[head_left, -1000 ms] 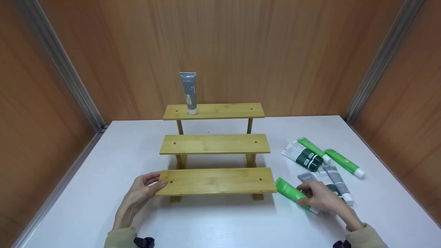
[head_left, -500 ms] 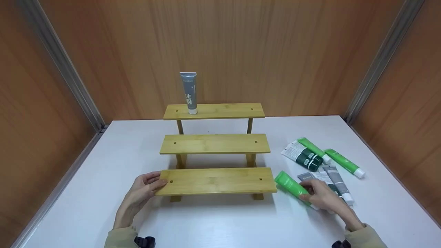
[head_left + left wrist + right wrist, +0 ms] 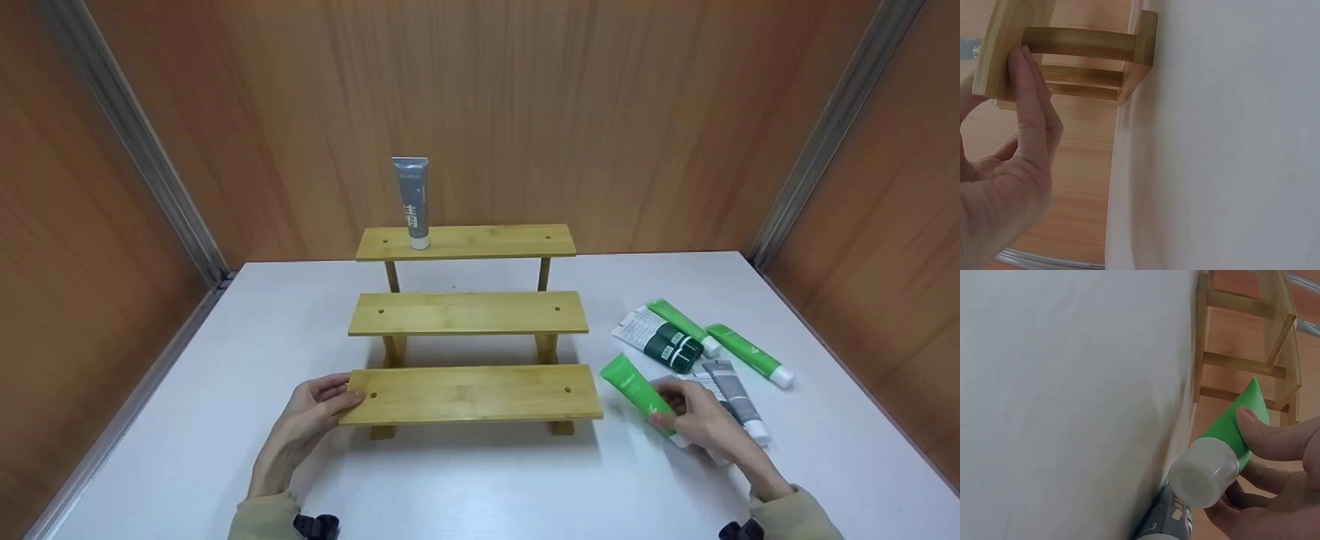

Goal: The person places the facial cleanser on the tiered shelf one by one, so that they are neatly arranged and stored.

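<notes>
Tilting flat end up toward the wooden rack, a bright green squeeze tube with a translucent white cap (image 3: 630, 384) sits in the person's right hand (image 3: 701, 418), at the right of the rack's lowest tier. The right hand grasps it near the cap, thumb on one side and fingers on the other; whether the cap touches the tubes below cannot be told.

The rack (image 3: 480, 394) is a pale yellow-brown, three-tier wooden stand with flat plank shelves, each higher one set farther back. The person's left hand (image 3: 311, 411) pinches the left end of the lowest plank, thumb over the top and fingers beneath. On the left part of the top plank, a slim grey-blue tube with white lettering (image 3: 413, 199) stands upright on its white cap.

Near the right hand lies a grey tube with a white cap (image 3: 735, 397), beside a white-and-dark-green tube partly covered by the hand. Farther back, a broad white tube with a dark green end (image 3: 660, 341) lies against a slender green tube (image 3: 684, 324), and another green tube (image 3: 750, 356) rests to their right.

All this is on a white counter (image 3: 465, 487), enclosed by wood-grain panels (image 3: 510, 112).
</notes>
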The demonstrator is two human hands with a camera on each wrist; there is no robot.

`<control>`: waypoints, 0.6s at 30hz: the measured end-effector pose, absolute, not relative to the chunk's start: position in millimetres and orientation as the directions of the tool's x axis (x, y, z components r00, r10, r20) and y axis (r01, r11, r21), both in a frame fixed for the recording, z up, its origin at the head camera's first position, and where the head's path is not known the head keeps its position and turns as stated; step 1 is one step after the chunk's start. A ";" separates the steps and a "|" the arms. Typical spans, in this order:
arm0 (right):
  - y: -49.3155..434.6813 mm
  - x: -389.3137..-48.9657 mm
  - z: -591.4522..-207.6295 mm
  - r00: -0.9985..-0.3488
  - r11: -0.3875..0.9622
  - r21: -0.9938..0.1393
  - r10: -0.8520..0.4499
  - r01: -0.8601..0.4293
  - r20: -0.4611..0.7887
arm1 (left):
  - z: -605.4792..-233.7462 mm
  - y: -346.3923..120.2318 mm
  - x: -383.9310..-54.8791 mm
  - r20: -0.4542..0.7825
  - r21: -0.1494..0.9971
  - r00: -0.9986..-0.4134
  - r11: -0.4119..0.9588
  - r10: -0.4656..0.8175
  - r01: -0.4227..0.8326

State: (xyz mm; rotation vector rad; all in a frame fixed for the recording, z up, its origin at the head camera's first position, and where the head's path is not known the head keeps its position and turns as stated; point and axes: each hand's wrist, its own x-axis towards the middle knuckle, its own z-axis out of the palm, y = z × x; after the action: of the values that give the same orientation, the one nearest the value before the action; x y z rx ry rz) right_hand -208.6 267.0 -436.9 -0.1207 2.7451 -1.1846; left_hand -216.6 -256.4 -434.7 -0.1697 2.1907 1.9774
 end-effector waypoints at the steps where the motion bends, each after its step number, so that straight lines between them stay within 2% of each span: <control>1: 266.8 -208.6 -436.2 -0.986 0.681 -0.732 -0.134 -0.018 -0.100 | -434.7 -256.4 -216.7 -0.212 0.973 -0.976 0.102 0.042 -0.207; 12: 262.8 -211.1 -431.0 -0.990 0.586 -0.805 -0.141 -0.092 0.011 | -435.0 -256.7 -216.9 -0.227 0.970 -0.973 0.094 0.044 -0.222; 18: 258.6 -214.4 -426.3 -0.997 0.544 -0.838 -0.080 -0.033 -0.013 | -435.1 -257.3 -217.2 -0.224 0.970 -0.973 0.106 0.053 -0.217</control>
State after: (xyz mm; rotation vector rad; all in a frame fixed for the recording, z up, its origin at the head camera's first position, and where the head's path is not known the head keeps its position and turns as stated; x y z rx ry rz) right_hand -214.4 258.6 -426.3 -0.0992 2.7173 -1.4731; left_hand -217.2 -257.3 -435.1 -0.1643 2.1761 1.9672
